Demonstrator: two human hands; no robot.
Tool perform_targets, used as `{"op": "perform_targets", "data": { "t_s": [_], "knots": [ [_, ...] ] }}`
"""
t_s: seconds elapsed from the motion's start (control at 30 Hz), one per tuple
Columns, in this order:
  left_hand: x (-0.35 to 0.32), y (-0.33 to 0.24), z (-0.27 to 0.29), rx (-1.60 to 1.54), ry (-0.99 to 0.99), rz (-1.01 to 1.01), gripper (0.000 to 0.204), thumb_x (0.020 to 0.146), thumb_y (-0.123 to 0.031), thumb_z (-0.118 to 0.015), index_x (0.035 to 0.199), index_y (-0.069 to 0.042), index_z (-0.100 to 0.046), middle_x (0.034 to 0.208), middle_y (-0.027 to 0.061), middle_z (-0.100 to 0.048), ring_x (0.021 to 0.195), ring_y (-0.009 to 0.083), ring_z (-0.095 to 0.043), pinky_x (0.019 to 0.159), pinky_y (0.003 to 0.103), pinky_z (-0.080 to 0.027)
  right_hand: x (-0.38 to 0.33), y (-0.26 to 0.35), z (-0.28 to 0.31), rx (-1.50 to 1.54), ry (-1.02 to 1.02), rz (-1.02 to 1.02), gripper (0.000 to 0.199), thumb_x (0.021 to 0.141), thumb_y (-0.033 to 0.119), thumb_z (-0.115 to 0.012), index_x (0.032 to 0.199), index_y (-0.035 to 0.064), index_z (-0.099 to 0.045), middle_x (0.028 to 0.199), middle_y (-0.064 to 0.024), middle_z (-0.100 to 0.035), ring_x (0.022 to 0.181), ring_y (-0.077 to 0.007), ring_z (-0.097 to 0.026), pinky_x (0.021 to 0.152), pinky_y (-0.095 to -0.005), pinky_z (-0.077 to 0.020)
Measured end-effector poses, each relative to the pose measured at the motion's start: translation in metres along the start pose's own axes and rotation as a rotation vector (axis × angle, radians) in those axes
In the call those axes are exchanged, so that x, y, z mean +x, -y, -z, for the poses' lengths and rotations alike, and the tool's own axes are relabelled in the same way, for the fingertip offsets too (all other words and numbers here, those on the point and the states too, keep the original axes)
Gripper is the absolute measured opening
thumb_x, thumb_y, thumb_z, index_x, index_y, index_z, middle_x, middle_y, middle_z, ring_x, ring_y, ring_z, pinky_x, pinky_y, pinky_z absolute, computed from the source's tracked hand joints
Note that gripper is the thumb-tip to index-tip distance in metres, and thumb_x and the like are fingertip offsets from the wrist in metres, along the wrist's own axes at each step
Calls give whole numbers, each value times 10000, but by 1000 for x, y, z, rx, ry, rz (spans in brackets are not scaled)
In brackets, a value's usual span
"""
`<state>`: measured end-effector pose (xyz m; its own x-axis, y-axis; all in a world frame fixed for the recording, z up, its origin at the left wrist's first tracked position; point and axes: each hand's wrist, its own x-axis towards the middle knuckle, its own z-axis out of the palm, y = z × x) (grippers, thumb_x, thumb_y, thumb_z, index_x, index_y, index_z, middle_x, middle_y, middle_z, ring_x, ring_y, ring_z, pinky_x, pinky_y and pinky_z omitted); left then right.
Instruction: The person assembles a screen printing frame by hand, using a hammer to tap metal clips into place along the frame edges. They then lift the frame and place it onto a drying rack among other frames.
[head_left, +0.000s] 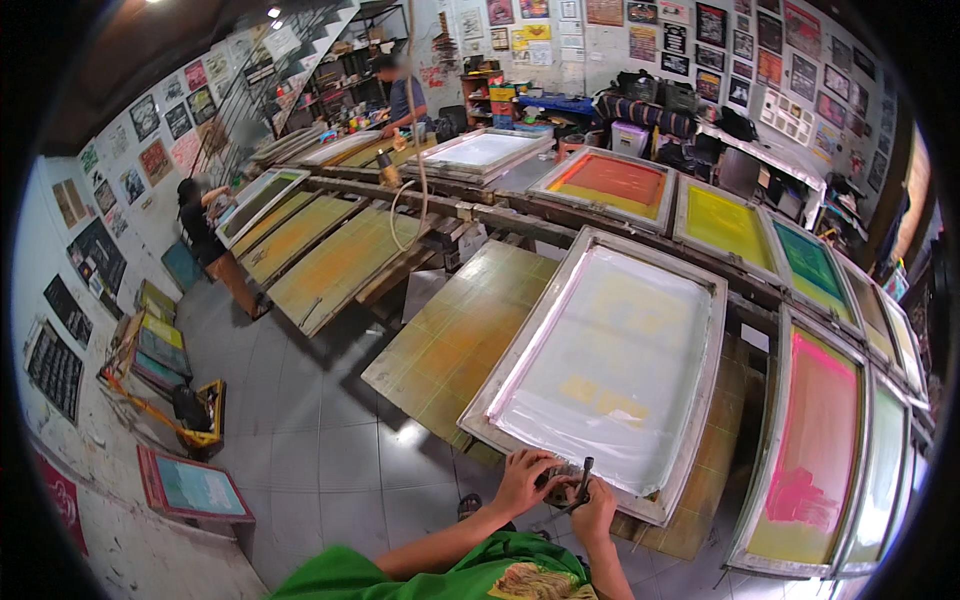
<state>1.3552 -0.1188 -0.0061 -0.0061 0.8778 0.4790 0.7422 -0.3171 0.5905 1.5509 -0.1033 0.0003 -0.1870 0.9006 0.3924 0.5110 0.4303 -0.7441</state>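
A large screen-printing frame point(560, 330) with a metal rim and whitish mesh lies on a wooden printing board point(450, 330) in front of me. Both hands meet at the frame's near edge. My left hand point(522, 480) grips a small dark object at that edge. My right hand point(592, 510) holds a thin dark tool point(583, 478) that stands upright against the same spot. What the dark object is cannot be made out. My green sleeves show at the bottom.
More frames lie to the right: pink point(815, 430), green point(812, 265), yellow point(728, 225), orange point(612, 182). Long wooden boards point(340, 265) stretch left. One person point(205, 235) stands at the left boards, another point(403, 95) at the back. Frames point(195, 487) lean on the left wall.
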Motion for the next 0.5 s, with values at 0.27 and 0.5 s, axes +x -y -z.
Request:
{"op": "perform_targets", "data": {
  "t_s": [0.27,0.5],
  "knots": [
    [0,13,9,-58,51,-110,362,820,-173,-901,1166,-166,-796,1274,15,-699,1174,261,-630,1016,440,-440,-2,-6,-9,-40,-34,-31,328,777,201,-937,980,39,-735,927,-149,-721,856,-380,-713,736,-473,-580],
    [2,-1,-5,6,-45,22,302,850,-207,-890,1114,-172,-746,1189,-6,-693,1143,247,-630,995,452,-416,-1,-1,-5,16,-94,72,278,768,110,-931,921,25,-714,870,-119,-690,735,-327,-699,654,-419,-560]
  ]
}}
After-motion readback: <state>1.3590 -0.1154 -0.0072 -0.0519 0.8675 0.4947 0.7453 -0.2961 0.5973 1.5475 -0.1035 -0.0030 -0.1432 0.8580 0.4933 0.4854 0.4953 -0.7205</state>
